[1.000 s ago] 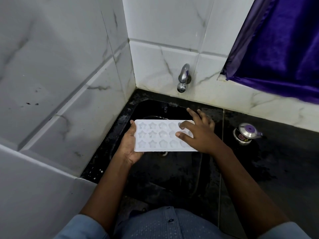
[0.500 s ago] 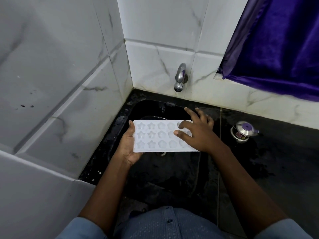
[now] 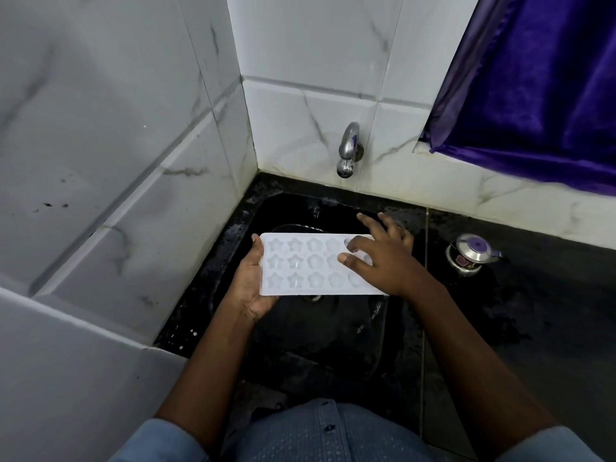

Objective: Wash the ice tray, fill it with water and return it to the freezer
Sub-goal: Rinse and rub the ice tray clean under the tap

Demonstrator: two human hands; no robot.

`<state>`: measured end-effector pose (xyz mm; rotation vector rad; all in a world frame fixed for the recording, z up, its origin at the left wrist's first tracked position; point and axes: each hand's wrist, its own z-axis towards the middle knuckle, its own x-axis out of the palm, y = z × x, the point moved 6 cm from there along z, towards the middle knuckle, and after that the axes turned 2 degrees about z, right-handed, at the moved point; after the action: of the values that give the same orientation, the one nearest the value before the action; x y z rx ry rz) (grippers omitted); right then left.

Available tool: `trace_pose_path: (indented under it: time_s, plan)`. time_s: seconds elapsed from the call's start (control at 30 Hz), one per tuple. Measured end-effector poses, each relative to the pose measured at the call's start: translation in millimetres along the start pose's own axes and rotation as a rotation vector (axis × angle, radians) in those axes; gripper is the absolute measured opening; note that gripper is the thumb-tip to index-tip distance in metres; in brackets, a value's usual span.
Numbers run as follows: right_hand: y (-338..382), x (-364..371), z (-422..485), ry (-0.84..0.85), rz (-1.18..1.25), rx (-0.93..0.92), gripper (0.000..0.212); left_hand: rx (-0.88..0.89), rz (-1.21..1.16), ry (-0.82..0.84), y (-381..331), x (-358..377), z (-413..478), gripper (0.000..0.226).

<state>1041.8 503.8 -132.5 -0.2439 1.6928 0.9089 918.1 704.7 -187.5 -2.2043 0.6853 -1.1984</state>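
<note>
A white ice tray [image 3: 306, 265] with star and flower shaped cells is held level over the black sink [image 3: 290, 208]. My left hand [image 3: 251, 285] grips its left end, palm underneath and thumb on the rim. My right hand [image 3: 380, 258] lies on the tray's right part with fingers spread and fairly straight, fingertips touching the cells; it covers the right end. The chrome tap [image 3: 348, 150] juts from the tiled wall above the sink, and no water runs from it.
A small steel pot with a purple-knobbed lid [image 3: 470, 256] stands on the black counter [image 3: 550, 311] to the right. White marble-look tiled walls close the left and back. A purple curtain [image 3: 540, 78] hangs at the upper right.
The tray and both hands stay almost in place over the sink. My right fingers shift slightly across the cells.
</note>
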Motion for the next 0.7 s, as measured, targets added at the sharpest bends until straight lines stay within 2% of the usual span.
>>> trace_pose_path:
  time_s: [0.1,0.2,0.33,0.7]
  plan:
    - [2.2,-3.9,-0.2,-0.034,0.029,0.004,0.044,-0.002,0.000,-0.001,0.3,-1.3,1.3,0.077]
    - [1.0,-0.2,1.4,0.005,0.002,0.015,0.045,-0.003,0.008,0.001,0.2,-2.0,3.1,0.079]
    - [1.2,-2.1,1.7,-0.068,0.029,-0.018,0.037,-0.010,0.008,-0.024,0.8,-3.3,3.1,0.078]
    - [0.9,-0.8,-0.1,-0.025,-0.007,-0.016,0.044,0.004,0.013,-0.029,0.2,-2.1,1.1,0.078]
